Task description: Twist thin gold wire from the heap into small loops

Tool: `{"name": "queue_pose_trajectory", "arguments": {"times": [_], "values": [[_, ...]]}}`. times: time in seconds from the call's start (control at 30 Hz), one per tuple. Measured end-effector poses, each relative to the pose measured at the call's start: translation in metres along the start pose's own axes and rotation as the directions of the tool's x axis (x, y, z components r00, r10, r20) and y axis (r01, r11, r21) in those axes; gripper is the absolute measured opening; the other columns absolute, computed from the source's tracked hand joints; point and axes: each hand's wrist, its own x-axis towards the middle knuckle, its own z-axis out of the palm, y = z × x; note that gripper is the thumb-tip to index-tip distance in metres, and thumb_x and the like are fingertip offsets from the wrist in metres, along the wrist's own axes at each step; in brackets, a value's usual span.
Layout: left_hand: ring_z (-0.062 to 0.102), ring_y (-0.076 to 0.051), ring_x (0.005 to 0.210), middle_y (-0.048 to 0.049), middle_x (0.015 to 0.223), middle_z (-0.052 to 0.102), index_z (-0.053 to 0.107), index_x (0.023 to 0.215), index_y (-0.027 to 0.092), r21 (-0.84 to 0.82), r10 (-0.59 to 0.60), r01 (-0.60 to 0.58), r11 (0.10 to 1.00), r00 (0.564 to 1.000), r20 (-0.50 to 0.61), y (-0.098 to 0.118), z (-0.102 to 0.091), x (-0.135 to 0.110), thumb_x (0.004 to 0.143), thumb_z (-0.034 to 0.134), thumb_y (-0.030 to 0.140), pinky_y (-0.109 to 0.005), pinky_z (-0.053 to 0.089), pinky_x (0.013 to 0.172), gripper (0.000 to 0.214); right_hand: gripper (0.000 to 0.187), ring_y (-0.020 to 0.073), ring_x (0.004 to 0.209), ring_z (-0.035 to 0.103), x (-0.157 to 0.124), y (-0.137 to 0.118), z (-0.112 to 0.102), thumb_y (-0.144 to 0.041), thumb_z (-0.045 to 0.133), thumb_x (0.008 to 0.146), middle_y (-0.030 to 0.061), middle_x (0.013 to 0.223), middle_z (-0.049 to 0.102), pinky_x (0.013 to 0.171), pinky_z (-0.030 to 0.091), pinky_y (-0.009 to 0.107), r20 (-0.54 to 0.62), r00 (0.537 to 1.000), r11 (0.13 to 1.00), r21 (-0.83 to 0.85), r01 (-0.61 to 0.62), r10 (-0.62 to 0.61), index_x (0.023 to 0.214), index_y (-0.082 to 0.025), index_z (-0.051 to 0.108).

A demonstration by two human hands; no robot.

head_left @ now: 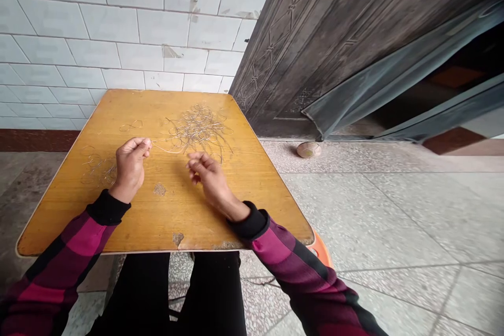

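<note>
A tangled heap of thin metal wire loops [199, 127] lies at the far middle of a small wooden table [118, 226]. My left hand [129, 167] is curled shut, pinching the end of a thin wire strand [167, 146] that runs back to the heap. My right hand [207, 173] hovers just right of it near the heap, fingers bent and apart, with nothing visible in them. A smaller bunch of wire pieces [98, 168] rests on the table left of my left hand. Two loose loops [132, 126] lie farther back.
A white tiled wall [118, 26] stands behind the table. To the right is a dark carved door [334, 37] with a grey curtain [394, 79]. A small round object [308, 149] lies on the speckled floor [394, 220] by the doorstep. An orange stool edge [321, 252] shows under my right arm.
</note>
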Motion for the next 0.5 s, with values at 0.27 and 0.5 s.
{"name": "queue_pose_trajectory", "arguments": {"times": [0.27, 0.5], "values": [[0.051, -0.011, 0.059, 0.0012, 0.059, 0.059, 0.065, 0.066, 0.017, 0.111, -0.160, 0.140, 0.984, 0.967, 0.197, -0.014, 0.016, -0.028, 0.072, 0.067, 0.027, -0.025, 0.039, 0.063, 0.012, 0.025, 0.0197, 0.086, 0.061, 0.001, -0.007, -0.012, -0.031, 0.045, 0.097, 0.0119, 0.096, 0.065, 0.077, 0.049, 0.032, 0.342, 0.771, 0.337, -0.751, 0.568, -0.538, 0.106, -0.017, 0.065], [0.053, -0.011, 0.060, -0.0004, 0.060, 0.061, 0.065, 0.065, 0.015, 0.166, -0.343, 0.305, 0.938, 0.890, 0.300, -0.018, 0.019, -0.032, 0.068, 0.068, 0.030, -0.026, 0.041, 0.063, 0.016, 0.029, 0.0134, 0.066, 0.056, 0.003, 0.000, -0.013, -0.030, 0.043, 0.098, 0.0061, 0.082, 0.066, 0.060, 0.037, 0.025, 0.445, 0.794, 0.125, -0.836, 0.534, -0.414, 0.100, -0.016, 0.068]]}}
